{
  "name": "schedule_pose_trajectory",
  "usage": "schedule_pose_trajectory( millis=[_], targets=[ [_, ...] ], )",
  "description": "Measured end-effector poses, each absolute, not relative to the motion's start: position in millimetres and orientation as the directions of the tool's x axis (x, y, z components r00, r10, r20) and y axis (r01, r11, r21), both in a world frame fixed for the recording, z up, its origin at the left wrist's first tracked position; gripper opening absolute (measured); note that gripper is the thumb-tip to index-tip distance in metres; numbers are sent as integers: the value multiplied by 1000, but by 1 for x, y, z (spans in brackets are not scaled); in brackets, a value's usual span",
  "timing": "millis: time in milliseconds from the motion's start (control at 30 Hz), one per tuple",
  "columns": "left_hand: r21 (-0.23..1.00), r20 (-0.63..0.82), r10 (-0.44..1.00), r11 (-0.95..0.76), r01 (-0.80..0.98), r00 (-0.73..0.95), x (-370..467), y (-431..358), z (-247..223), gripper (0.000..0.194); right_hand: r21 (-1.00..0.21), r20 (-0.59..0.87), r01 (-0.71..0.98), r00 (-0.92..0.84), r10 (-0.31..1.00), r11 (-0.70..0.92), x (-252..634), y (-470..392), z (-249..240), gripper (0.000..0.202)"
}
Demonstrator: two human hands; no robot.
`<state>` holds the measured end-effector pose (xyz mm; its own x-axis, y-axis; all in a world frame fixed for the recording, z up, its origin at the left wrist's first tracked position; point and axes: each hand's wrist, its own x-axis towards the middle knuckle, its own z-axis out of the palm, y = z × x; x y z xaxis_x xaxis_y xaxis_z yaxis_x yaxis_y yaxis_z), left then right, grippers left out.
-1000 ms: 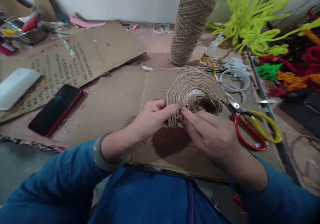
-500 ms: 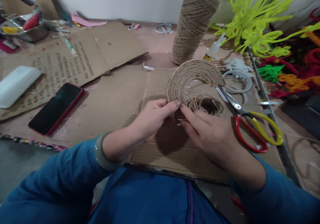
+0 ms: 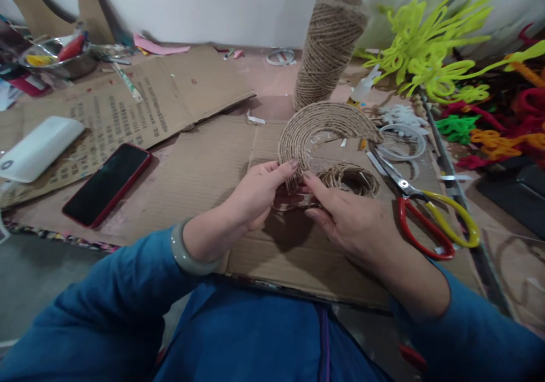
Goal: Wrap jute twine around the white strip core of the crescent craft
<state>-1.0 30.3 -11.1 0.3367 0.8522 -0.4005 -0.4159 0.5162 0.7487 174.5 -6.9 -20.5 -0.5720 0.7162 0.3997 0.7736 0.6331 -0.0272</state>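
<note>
A crescent-shaped piece covered in rows of jute twine [image 3: 321, 122] is held above the cardboard. My left hand [image 3: 261, 192] pinches its lower left end, thumb on top. My right hand [image 3: 349, 214] is at the same end, its index fingertip against the inner edge and its thumb lower and apart; whether it grips a strand is too small to tell. Just beyond my right hand lies a loose coil of twine [image 3: 369, 182]. Scissors [image 3: 404, 184] with one red and one yellow handle rest to the right, blades toward the crescent.
A large spool of jute twine [image 3: 327, 53] stands behind, beside a glue bottle [image 3: 361, 89]. Cardboard [image 3: 204, 160] covers the worktop. To the left lie a phone [image 3: 106, 184] and a white device [image 3: 40, 146]. Bright pipe-cleaner flowers [image 3: 438, 58] crowd the right side.
The crescent has tilted and shifted slightly left with my left hand. My right thumb has come away from the index finger. The camera view has shifted a little.
</note>
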Motion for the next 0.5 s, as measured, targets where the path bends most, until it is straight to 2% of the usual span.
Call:
schedule_pose_trajectory(
  millis=[100,300,367,500],
  targets=[
    [757,-413,849,521,-394,329,-1,30,-9,20,53,437,755,-606,664,654,172,-9,-16,39],
    [738,-474,824,564,-369,311,0,27,-5,21,200,376,753,-650,660,627,164,-13,-16,35],
    [746,-478,825,563,-357,302,0,28,-6,21,208,370,764,-639,674,610,163,-13,-19,35],
    [758,-427,844,529,-381,323,-2,31,-11,21,133,398,774,-613,682,619,165,-9,-23,35]
  ],
)
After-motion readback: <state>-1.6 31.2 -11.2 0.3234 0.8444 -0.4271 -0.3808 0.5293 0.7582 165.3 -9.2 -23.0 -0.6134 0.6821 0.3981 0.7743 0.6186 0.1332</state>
